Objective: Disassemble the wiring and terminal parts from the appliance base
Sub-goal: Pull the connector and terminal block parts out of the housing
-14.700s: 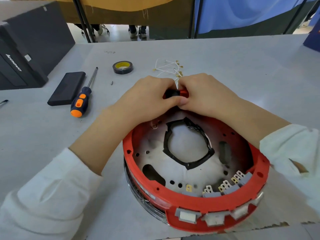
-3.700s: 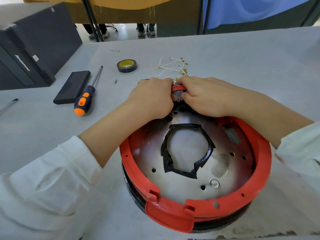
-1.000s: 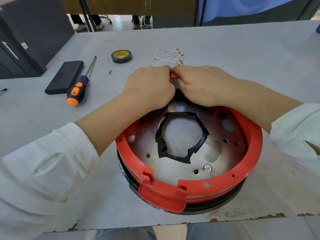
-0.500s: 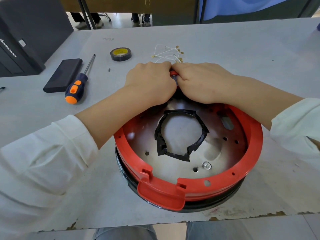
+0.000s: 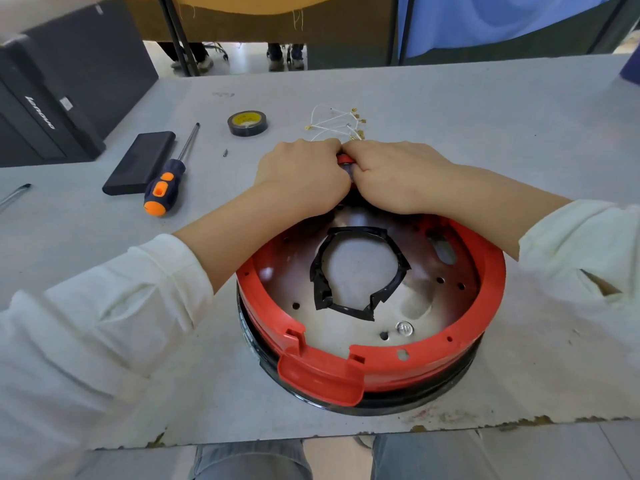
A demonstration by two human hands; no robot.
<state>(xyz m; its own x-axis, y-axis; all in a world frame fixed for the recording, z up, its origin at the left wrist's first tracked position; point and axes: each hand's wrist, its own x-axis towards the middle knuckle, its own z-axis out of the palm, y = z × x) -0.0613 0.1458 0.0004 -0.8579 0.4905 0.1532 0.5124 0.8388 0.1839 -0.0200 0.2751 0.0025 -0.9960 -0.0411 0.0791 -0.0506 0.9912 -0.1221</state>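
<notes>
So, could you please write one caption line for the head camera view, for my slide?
Both hands, left hand and right hand, grip the far rim of the red appliance base; removed wires lie beyond.

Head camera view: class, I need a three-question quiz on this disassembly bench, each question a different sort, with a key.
1. True or false: both hands, left hand and right hand, meet at the far rim of the red appliance base.
2. The screwdriver lies: A) inside the base B) on the table, left of the base C) in a hand
3. Fill in: the loose white wires lie beside the roll of ____.

Key: 1 true; 2 B; 3 tape.
</notes>
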